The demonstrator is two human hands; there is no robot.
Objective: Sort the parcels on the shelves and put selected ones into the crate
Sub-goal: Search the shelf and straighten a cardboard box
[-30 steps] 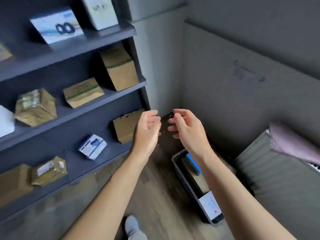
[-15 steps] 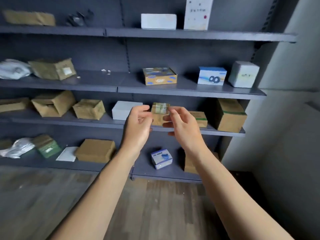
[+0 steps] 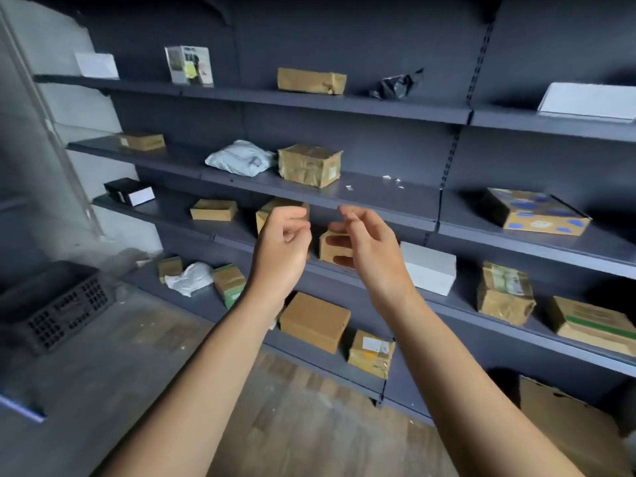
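Parcels (image 3: pixel 309 165) of taped cardboard line the shelves (image 3: pixel 378 201) across mid-frame, probably light, stiff and slick, best gripped by opposite sides; left hand (image 3: pixel 280 249) and right hand (image 3: pixel 373 256) hang loosely curled, empty.

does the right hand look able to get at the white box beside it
Probably yes: the right hand holds nothing, and the white box sits just right of it on the shelf, unobstructed.

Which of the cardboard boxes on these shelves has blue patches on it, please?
The flat cardboard box on the second shelf down, in the right-hand bay. It alone carries blue blotches; the rest are plain brown, white or taped.
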